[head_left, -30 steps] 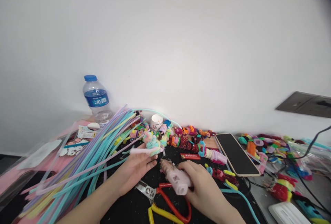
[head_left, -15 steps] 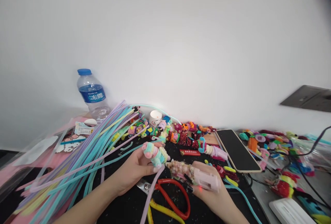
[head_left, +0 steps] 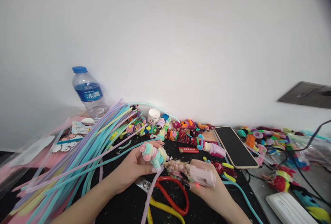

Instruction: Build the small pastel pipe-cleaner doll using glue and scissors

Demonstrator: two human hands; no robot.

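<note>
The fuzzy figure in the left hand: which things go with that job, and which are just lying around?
Probably part of the job:
fuzzy figure, in the left hand
pink tool, in the right hand, tip near the figure
lilac stem, beside the figure
maybe the bundle of stems and the scissors

Probably just lying about:
water bottle
phone
white cup

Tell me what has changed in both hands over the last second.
The left hand has brought the pastel figure nearer the person; its lilac stem swung from pointing left to pointing toward the person. The right hand has turned the pink tool, so its rear end points right. Nothing was let go. Scissors and phone stayed put.
</note>
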